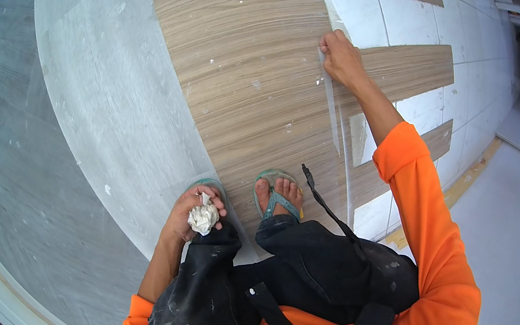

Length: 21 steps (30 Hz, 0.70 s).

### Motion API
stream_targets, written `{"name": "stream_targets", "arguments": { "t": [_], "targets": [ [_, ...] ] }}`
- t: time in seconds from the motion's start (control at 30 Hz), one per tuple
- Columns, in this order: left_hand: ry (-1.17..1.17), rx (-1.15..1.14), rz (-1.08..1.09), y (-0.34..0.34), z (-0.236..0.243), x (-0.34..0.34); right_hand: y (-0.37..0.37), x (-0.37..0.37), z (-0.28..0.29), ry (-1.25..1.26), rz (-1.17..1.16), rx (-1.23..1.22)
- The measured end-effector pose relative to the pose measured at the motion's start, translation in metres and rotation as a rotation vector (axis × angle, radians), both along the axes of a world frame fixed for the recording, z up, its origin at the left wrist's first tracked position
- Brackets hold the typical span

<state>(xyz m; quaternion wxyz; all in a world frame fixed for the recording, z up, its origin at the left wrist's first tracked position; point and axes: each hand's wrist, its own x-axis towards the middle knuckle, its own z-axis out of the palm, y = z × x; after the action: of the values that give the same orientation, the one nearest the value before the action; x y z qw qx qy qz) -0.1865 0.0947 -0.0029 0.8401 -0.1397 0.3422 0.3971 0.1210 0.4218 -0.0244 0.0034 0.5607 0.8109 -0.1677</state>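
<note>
The fingers of my left hand (184,213) clasp a crumpled whitish wad (203,219), probably light, soft and best cupped whole, near my left sandal (209,183); my right hand (342,59) is curled at the plank floor's (256,59) stepped edge, grip unclear.

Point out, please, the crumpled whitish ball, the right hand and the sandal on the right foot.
Crumpled whitish ball (203,219): head view, middle of its creased surface.
Right hand (344,60): head view, back of the hand.
Right sandal (276,196): head view, strap near the toes.
</note>
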Motion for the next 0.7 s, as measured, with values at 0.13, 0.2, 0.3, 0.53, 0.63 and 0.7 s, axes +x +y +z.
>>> {"name": "stream_targets", "arguments": {
  "t": [0.13, 0.2, 0.3, 0.53, 0.63, 0.7],
  "targets": [
    [0.017, 0.022, 0.003, -0.0008, 0.0002, 0.0005, -0.0022, 0.0022, -0.0014, 0.055, 0.017, 0.025],
    [0.017, 0.019, 0.001, -0.0016, -0.0003, 0.0007, -0.0029, 0.0030, 0.0003, 0.078, 0.003, 0.012],
    [0.010, 0.022, 0.002, -0.0012, -0.0003, 0.0005, -0.0055, 0.0055, -0.0040, 0.281, -0.064, 0.088],
    [0.007, 0.017, -0.002, -0.0003, 0.0007, 0.0007, -0.0083, 0.0081, -0.0056, 0.229, -0.020, 0.137],
    [0.003, 0.036, -0.005, -0.0021, -0.0008, 0.0002, -0.0102, 0.0066, -0.0060, 0.154, -0.028, 0.121],
    [0.004, 0.041, -0.003, -0.0030, -0.0022, 0.0001, -0.0100, 0.0069, -0.0063, 0.116, -0.015, 0.113]
  ]
}}
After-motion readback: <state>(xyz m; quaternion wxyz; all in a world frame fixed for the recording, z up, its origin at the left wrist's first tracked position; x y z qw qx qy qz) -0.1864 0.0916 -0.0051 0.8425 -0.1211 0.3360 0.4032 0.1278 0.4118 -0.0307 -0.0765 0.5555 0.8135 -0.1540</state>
